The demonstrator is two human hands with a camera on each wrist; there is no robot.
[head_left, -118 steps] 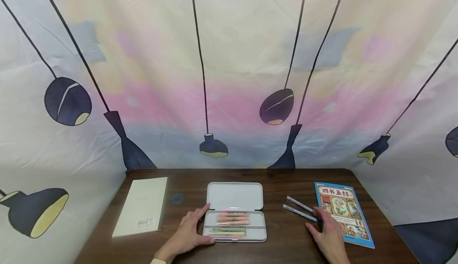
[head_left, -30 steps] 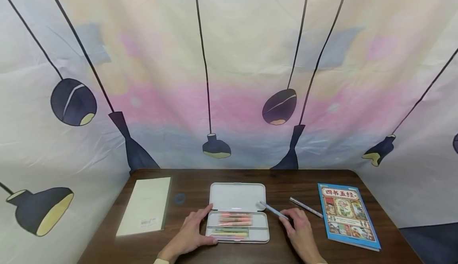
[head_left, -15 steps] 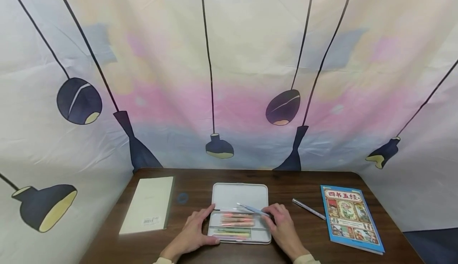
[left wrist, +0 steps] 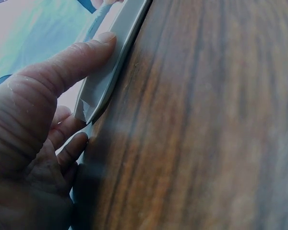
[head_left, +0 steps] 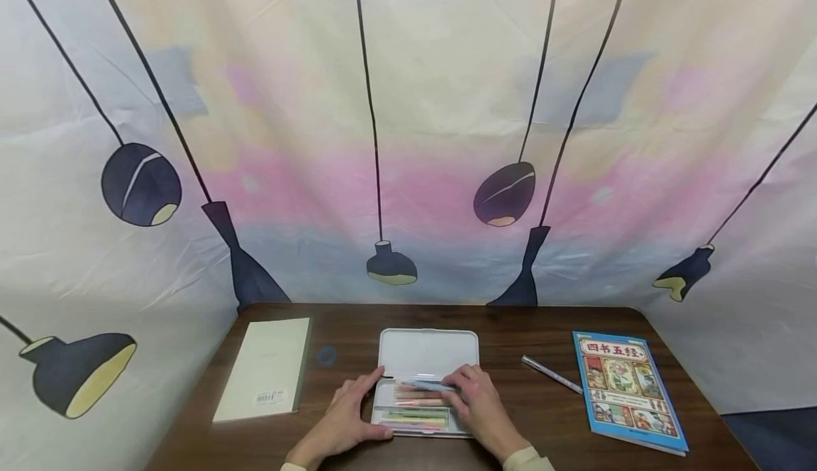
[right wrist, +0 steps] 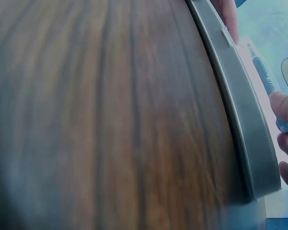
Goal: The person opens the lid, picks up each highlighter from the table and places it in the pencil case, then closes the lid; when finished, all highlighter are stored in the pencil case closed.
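Observation:
An open white pencil case (head_left: 429, 352) lies on the table with its lid folded back. My left hand (head_left: 341, 413) grips its left end, thumb at the front wall and index finger by the hinge; in the left wrist view the thumb (left wrist: 93, 50) presses on the wall. My right hand (head_left: 480, 403) pinches a light blue pen (head_left: 421, 385), held level over the back compartment of the case. Orange-toned pens (head_left: 418, 401) lie beneath it, partly hidden. Green, yellow and pink pens (head_left: 415, 418) fill the front compartment. In the right wrist view the pen (right wrist: 265, 74) slants above the case.
A silver pen (head_left: 552, 374) lies on the dark wooden table (head_left: 345, 450), right of the case. Beyond it is a blue-bordered book (head_left: 628, 389). To the left are a cream book (head_left: 264, 368) and a blue ring (head_left: 327, 355). A printed cloth (head_left: 434, 102) hangs behind.
My right hand took one of two pens beside the blue-bordered book, carried it left and lowered it over the case. My left hand has stayed on the case.

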